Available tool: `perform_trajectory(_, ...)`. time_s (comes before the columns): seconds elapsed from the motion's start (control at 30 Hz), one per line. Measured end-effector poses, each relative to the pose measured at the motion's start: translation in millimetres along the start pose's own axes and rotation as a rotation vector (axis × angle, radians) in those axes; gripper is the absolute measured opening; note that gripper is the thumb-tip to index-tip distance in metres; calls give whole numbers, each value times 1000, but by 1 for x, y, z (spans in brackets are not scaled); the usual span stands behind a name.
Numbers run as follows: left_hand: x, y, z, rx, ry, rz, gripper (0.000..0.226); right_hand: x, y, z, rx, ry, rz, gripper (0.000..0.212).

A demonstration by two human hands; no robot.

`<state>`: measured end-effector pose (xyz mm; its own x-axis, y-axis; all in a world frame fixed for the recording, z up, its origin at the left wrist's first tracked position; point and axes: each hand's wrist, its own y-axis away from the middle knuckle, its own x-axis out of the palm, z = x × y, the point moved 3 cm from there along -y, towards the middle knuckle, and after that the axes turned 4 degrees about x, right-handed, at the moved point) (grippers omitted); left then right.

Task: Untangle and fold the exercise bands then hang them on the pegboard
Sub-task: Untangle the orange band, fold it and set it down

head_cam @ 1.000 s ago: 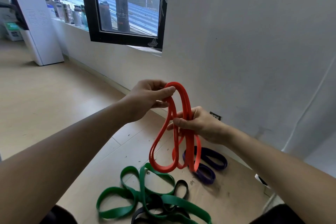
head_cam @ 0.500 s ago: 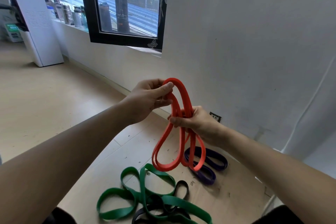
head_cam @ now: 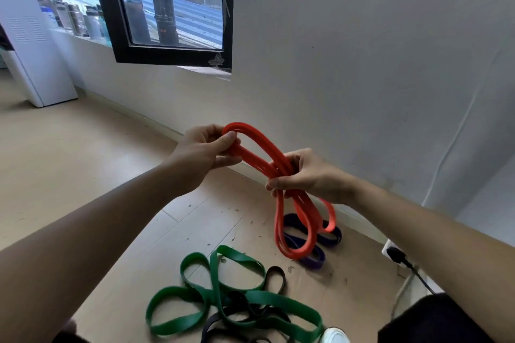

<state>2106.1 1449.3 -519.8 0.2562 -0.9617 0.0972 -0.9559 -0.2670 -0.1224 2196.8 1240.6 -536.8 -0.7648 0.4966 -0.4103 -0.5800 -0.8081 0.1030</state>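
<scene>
Red band [head_cam: 259, 147] was mid-fold, held in the air: left hand [head_cam: 203, 153] pinched its top loop, right hand [head_cam: 303, 175] gripped the gathered middle. Green band [head_cam: 245, 301] and black band [head_cam: 276, 277] lay tangled on the floor [head_cam: 83, 175], purple band [head_cam: 312, 259] beside them. Nothing hung yet; pegboard not in view.

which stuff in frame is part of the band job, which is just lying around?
Job: red band, gripped by left hand and right hand; green band, black band and purple band on the floor. No pegboard in view.
Lying about: white cabinet, row of bottles, plug with cable.
</scene>
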Motion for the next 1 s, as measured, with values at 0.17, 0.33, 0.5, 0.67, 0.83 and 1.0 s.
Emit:
perform_trajectory(0.17,-2,1,9,-28,-157,58,19,-6,-1,-8,40,-1,66,25)
perform_trajectory(0.33,-10,-6,52,-198,-334,119,16,-6,-1,-38,115,287,55,41)
perform_trajectory(0.5,-11,-17,123,-418,-324,67,8,1,-11,-85,151,458,-11,52)
perform_trajectory(0.67,-7,-39,183,-524,-238,28,15,-1,-21,-153,218,449,-70,52)
perform_trajectory(0.83,-1,-57,258,-569,-147,-112,10,16,-43,-224,272,376,-46,42)
perform_trajectory(1.0,-5,-91,329,-650,48,-231,19,5,-96,-263,326,412,52,34)
